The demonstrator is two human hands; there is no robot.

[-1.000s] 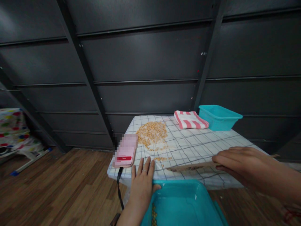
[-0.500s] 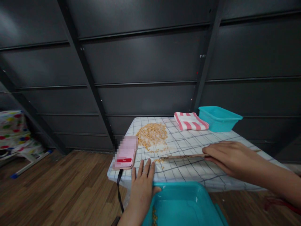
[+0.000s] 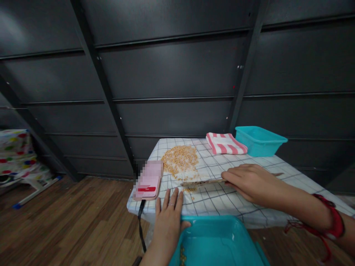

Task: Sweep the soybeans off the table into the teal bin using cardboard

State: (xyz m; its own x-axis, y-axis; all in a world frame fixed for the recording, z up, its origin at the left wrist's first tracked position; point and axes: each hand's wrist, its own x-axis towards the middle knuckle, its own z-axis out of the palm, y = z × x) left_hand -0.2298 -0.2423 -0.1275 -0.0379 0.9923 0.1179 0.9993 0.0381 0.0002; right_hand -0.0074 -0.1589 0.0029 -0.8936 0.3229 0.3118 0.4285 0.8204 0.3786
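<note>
My left hand (image 3: 169,213) lies flat with fingers stretched on the near edge of the checked tablecloth (image 3: 244,207), its thumb against the rim of a teal tub (image 3: 219,242) held below the table edge. A few yellow grains lie inside that tub. My right hand (image 3: 249,181) is closed on a thin brown cardboard strip (image 3: 199,182), held edge-down on the cloth just in front of a pile of yellow grains (image 3: 180,158). A few loose grains (image 3: 190,189) lie between the strip and my left hand.
A pink phone (image 3: 148,180) with a black cable lies at the table's left corner. A red-and-white striped cloth (image 3: 225,143) and a second teal tub (image 3: 260,140) stand at the far side. Dark metal wall panels rise behind; wooden floor lies to the left.
My right hand has slid the cardboard strip away from me and leftward across the cloth, up to the near side of the grain pile. My left hand has stayed put.
</note>
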